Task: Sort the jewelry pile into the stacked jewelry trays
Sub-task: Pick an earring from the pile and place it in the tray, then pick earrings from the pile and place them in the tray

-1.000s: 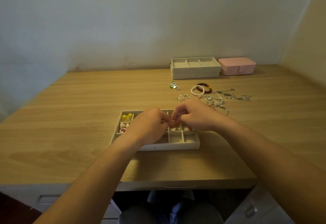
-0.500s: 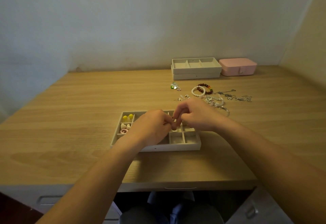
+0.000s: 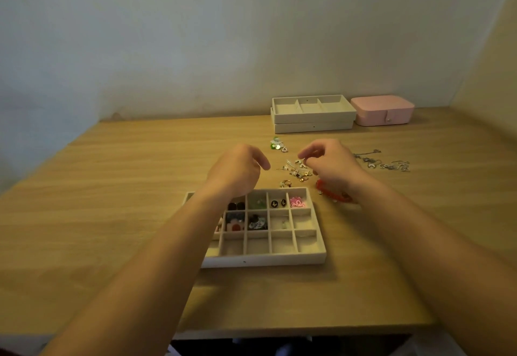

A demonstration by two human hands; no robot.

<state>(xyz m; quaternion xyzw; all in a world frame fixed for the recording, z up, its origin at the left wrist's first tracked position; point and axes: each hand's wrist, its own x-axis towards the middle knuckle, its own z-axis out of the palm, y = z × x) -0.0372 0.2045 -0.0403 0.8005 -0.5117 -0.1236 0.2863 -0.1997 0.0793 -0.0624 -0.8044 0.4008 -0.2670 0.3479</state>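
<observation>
Two bare hands hover over a light wood-grain table (image 3: pixel 112 215), both just past the far edge of the grid tray (image 3: pixel 265 261). That tray is a shallow off-white thing with a soft, felt-looking lining, cut into small square compartments, and it sits near the front-middle of the table. In its far row I can make out dark round pieces (image 3: pixel 236 206), something pale green (image 3: pixel 257 201), two black ovals with gold marks (image 3: pixel 278 203) and a pink flower shape (image 3: pixel 298 203). The next row has a white-petalled flower with a red centre (image 3: pixel 236 226) and a dark patterned piece (image 3: pixel 257 224). The left hand (image 3: pixel 237 172) has loosely curled fingers (image 3: pixel 263 164) holding nothing. The right hand (image 3: pixel 334 166) has its thumb and forefinger pinched together right over the jewelry pile (image 3: pixel 296 171), a scatter of tiny silver and gold bits just beyond the tray, but I honestly can't tell if a piece is between them. A red beaded bracelet (image 3: pixel 333 192) lies under that wrist, and thin silver chains (image 3: pixel 383 163) trail off to the right. A few green and silver bits (image 3: pixel 277 145) sit further back. The stacked trays (image 3: pixel 313 121) are by the wall, touching a rounded pink box (image 3: pixel 383 110) with a snap tab.
</observation>
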